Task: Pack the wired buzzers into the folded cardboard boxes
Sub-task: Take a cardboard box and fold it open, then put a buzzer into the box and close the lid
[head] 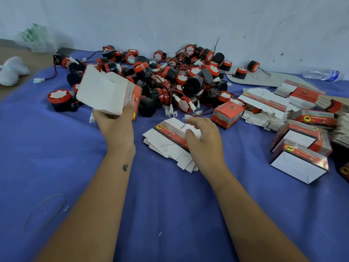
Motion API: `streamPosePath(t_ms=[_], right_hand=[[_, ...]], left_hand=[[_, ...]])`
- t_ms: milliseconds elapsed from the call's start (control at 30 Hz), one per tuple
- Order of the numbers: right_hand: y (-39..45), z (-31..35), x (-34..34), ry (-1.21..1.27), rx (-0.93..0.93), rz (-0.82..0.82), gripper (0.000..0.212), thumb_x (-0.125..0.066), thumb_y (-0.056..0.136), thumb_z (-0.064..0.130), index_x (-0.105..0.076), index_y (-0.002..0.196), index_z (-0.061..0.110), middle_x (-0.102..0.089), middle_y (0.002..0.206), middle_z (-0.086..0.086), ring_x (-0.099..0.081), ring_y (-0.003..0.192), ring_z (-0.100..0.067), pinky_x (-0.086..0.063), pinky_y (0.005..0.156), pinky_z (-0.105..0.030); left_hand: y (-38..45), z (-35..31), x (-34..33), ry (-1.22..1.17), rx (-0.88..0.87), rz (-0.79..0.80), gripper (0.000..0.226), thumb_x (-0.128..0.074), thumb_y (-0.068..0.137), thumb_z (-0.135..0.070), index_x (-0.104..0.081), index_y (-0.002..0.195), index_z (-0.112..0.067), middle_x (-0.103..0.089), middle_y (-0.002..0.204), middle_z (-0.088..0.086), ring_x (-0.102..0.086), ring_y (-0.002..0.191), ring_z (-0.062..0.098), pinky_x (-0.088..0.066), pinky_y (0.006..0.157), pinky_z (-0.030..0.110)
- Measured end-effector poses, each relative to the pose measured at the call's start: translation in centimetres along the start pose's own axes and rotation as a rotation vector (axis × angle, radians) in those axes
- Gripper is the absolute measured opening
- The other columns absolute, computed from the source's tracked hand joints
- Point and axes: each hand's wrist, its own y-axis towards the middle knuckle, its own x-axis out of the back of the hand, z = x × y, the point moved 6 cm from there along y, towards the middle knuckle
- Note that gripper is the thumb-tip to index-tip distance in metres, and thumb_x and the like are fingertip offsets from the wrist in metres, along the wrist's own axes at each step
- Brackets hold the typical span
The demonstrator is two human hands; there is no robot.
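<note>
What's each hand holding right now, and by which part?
Left hand grips a folded box at its lower end, thumb against the red printed side. Right hand rests on the flat box stack, fingers curled at the top blank; a firm hold cannot be told.

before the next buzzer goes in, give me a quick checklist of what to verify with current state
1. Box in hand: the left hand grips a folded box, lifted over the blue cloth. ok
2. Box mouth open to take a buzzer: only its white side faces the camera. cannot tell
3. Buzzer in hand: the right hand rests on the stack of flat boxes, its fingers curled over a white flap, holding no buzzer. not ok
4. Buzzers available: the pile of buzzers lies just beyond both hands. ok
5. Wires free: red and black leads in the pile cross each other. not ok
</note>
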Motion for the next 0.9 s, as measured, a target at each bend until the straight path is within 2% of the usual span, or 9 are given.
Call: streamPosePath(t_ms=[67, 167, 300, 433, 533, 600, 700, 800, 900], right_hand=[[0.6, 1.1, -0.3, -0.032, 0.027, -0.001, 0.028, -0.056, 0.092, 0.012, -0.064, 0.117, 0.021, -0.058, 0.118, 0.006, -0.046, 0.113, -0.011, -0.036, 0.093, -0.022], [2.6, 3.2, -1.8, -0.089, 0.068, 0.057, 0.034, -0.056, 0.090, 0.009, -0.061, 0.123, 0.017, -0.057, 0.124, 0.000, -0.046, 0.118, -0.017, -0.038, 0.097, -0.030], [6.2, 5.4, -5.4, -0.163, 0.120, 0.243, 0.050, -0.059, 0.087, 0.011, -0.050, 0.136, 0.017, -0.052, 0.130, -0.008, -0.048, 0.118, -0.027, -0.043, 0.094, -0.037], [8.2, 5.7, -10.6, -0.286, 0.050, 0.362, 0.058, -0.067, 0.087, 0.029, -0.040, 0.136, 0.016, -0.033, 0.136, -0.013, -0.046, 0.115, -0.037, -0.047, 0.091, -0.046], [8.8, 5.1, -12.2, -0.387, 0.040, 0.270, 0.055, -0.069, 0.084, 0.025, -0.036, 0.127, 0.014, -0.027, 0.132, -0.015, -0.053, 0.096, -0.039, -0.044, 0.068, -0.042], [9.0, 4.8, -12.2, -0.370, 0.071, 0.213, 0.051, -0.068, 0.083, 0.019, -0.036, 0.121, 0.011, -0.029, 0.130, -0.014, -0.056, 0.087, -0.039, -0.038, 0.061, -0.038], [9.3, 4.3, -11.9, -0.442, 0.091, 0.244, 0.050, -0.069, 0.084, 0.029, -0.043, 0.120, 0.006, -0.030, 0.134, -0.012, -0.056, 0.091, -0.036, -0.038, 0.064, -0.037], [9.4, 4.2, -10.8, -0.547, 0.092, 0.244, 0.051, -0.069, 0.080, 0.041, -0.051, 0.114, 0.008, -0.035, 0.130, -0.011, -0.052, 0.102, -0.033, -0.039, 0.070, -0.037], [8.6, 3.9, -7.5, -0.437, 0.070, 0.065, 0.054, -0.074, 0.073, 0.037, -0.051, 0.111, 0.008, -0.036, 0.127, -0.011, -0.052, 0.102, -0.032, -0.046, 0.075, -0.038]], left_hand=[[0.2, -0.2, 0.5, -0.163, 0.050, -0.057, 0.037, -0.073, 0.087, -0.019, -0.047, 0.113, -0.023, -0.061, 0.116, -0.010, -0.061, 0.108, 0.002, -0.055, 0.089, 0.027], [0.5, -0.6, 1.3, -0.385, 0.099, -0.147, 0.050, -0.068, 0.092, -0.023, -0.041, 0.134, -0.014, -0.056, 0.126, -0.005, -0.058, 0.116, 0.010, -0.058, 0.083, 0.031], [0.2, -0.7, 1.4, -0.384, 0.108, -0.181, 0.054, -0.066, 0.094, -0.027, -0.037, 0.139, -0.017, -0.051, 0.134, -0.005, -0.054, 0.123, 0.013, -0.059, 0.085, 0.033], [-0.1, -1.0, 1.0, -0.284, 0.053, -0.148, 0.058, -0.063, 0.096, -0.026, -0.032, 0.145, -0.022, -0.049, 0.139, -0.008, -0.051, 0.126, 0.010, -0.055, 0.095, 0.037], [-0.2, -1.2, 1.1, -0.216, -0.012, -0.170, 0.056, -0.065, 0.095, -0.022, -0.034, 0.141, -0.012, -0.053, 0.137, -0.004, -0.055, 0.124, 0.010, -0.050, 0.102, 0.042], [-0.4, -1.5, 1.1, -0.181, -0.064, -0.182, 0.054, -0.066, 0.093, -0.020, -0.037, 0.137, -0.008, -0.057, 0.133, -0.002, -0.058, 0.119, 0.006, -0.050, 0.102, 0.040], [-0.9, -2.2, 0.6, -0.142, -0.122, -0.147, 0.042, -0.067, 0.092, -0.017, -0.042, 0.126, -0.020, -0.059, 0.123, -0.010, -0.061, 0.109, -0.004, -0.051, 0.100, 0.030], [-1.3, -2.7, 0.1, -0.124, -0.165, -0.082, 0.037, -0.069, 0.091, -0.013, -0.044, 0.117, -0.023, -0.060, 0.118, -0.011, -0.062, 0.106, -0.005, -0.053, 0.091, 0.022], [-2.2, -3.8, 0.0, -0.114, -0.275, -0.056, 0.039, -0.071, 0.088, -0.014, -0.043, 0.110, -0.028, -0.059, 0.116, -0.012, -0.062, 0.104, -0.005, -0.051, 0.085, 0.017]])
